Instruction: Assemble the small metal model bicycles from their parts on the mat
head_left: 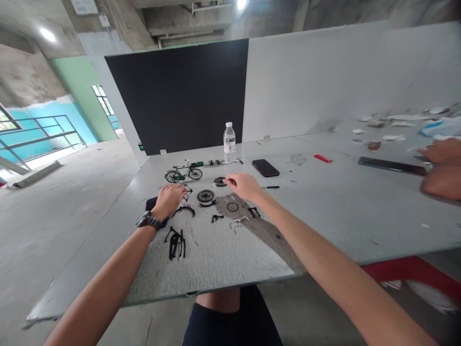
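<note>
My left hand, with a watch on the wrist, is closed beside a small black piece; its fingertips are partly hidden, so what they hold is unclear. My right hand makes a pinch at the edge of a spoked model wheel; I cannot make out what is between the fingers. A second black wheel lies flat between the hands. Behind my left hand stands a green model bicycle. Nearer me lie a curved mudguard, a thin ring and several black parts.
A water bottle stands behind the parts. To the right are a phone, a thin black tool, a red object and a long dark object. Another person's hands are at the far right.
</note>
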The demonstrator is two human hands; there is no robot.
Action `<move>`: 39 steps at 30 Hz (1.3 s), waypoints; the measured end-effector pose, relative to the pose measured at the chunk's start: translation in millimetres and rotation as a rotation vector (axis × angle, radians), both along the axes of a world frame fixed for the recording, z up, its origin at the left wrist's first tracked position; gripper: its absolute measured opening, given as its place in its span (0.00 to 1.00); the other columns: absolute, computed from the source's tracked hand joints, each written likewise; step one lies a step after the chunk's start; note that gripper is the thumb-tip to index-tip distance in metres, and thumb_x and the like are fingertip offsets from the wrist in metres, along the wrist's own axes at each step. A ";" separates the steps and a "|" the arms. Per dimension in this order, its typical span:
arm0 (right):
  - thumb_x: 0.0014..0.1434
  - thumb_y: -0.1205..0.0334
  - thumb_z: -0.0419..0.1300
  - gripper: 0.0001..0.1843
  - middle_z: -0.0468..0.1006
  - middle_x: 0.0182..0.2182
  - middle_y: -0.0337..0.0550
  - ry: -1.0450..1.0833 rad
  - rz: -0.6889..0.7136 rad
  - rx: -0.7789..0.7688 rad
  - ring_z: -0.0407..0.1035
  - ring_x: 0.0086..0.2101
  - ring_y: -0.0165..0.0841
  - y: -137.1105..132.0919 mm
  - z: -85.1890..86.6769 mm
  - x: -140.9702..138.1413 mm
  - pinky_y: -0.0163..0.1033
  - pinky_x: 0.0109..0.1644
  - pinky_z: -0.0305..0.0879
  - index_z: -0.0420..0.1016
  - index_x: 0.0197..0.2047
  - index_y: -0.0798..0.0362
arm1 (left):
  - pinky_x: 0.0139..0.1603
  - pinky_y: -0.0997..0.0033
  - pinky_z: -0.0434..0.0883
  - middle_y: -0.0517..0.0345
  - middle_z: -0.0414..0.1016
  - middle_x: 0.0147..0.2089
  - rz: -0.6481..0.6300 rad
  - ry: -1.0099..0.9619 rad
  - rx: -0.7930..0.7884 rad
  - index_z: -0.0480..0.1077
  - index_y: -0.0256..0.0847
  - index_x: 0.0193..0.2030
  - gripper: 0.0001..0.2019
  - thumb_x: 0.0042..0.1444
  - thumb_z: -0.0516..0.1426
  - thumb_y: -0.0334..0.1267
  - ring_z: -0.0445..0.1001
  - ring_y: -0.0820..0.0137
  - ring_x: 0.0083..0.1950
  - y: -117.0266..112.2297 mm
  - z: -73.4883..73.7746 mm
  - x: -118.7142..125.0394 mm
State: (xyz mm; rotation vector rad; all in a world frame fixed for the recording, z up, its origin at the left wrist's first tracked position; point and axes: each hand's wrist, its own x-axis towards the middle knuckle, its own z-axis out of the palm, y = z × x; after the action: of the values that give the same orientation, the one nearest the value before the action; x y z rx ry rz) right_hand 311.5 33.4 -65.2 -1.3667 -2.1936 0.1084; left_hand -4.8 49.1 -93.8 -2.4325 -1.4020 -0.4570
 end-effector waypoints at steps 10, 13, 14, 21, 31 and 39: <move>0.75 0.57 0.44 0.20 0.82 0.36 0.47 0.074 0.109 0.145 0.73 0.35 0.37 -12.5 3.4 -9.4 0.42 0.39 0.63 0.76 0.51 0.52 | 0.52 0.59 0.68 0.47 0.81 0.45 -0.147 -0.241 0.146 0.77 0.40 0.48 0.16 0.73 0.49 0.42 0.76 0.59 0.48 -33.8 30.3 18.5; 0.75 0.49 0.47 0.23 0.81 0.47 0.53 0.070 0.219 0.222 0.74 0.41 0.39 -23.6 3.3 -21.9 0.45 0.47 0.67 0.68 0.63 0.53 | 0.51 0.60 0.71 0.49 0.82 0.45 -0.256 -0.462 0.043 0.76 0.41 0.46 0.11 0.70 0.53 0.41 0.77 0.61 0.46 -42.9 30.6 29.4; 0.74 0.47 0.48 0.25 0.80 0.50 0.54 0.075 0.242 0.248 0.74 0.44 0.41 -26.8 2.9 -26.0 0.46 0.50 0.68 0.67 0.64 0.53 | 0.50 0.62 0.72 0.50 0.82 0.44 -0.281 -0.575 -0.018 0.76 0.42 0.44 0.10 0.69 0.55 0.41 0.78 0.62 0.45 -45.4 29.8 33.2; 0.76 0.55 0.47 0.17 0.77 0.49 0.52 0.102 0.364 0.337 0.71 0.50 0.41 -33.2 -2.1 -36.1 0.46 0.54 0.67 0.72 0.55 0.50 | 0.41 0.68 0.73 0.53 0.78 0.34 -0.475 -1.097 -0.536 0.72 0.37 0.36 0.14 0.59 0.64 0.48 0.77 0.68 0.36 -62.7 29.4 49.2; 0.74 0.53 0.52 0.13 0.78 0.40 0.46 0.221 0.393 0.260 0.72 0.39 0.35 -34.3 -4.4 -39.2 0.40 0.45 0.66 0.74 0.46 0.51 | 0.38 0.70 0.75 0.52 0.79 0.38 -0.473 -1.355 -0.808 0.77 0.35 0.43 0.16 0.57 0.66 0.48 0.77 0.72 0.34 -72.3 25.7 47.2; 0.74 0.58 0.51 0.13 0.79 0.42 0.48 0.223 0.287 0.429 0.72 0.44 0.38 -35.5 -6.0 -39.5 0.45 0.51 0.68 0.77 0.48 0.49 | 0.57 0.61 0.76 0.42 0.80 0.56 -0.437 -1.484 -0.814 0.73 0.36 0.56 0.19 0.62 0.63 0.46 0.82 0.64 0.53 -77.1 18.7 45.2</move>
State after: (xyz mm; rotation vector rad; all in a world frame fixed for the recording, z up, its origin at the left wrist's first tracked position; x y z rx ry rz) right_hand 272.0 -2.1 -71.2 -0.7656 -2.0578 -0.0966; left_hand 40.4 -27.9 -75.1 -3.0386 -1.5772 -2.6310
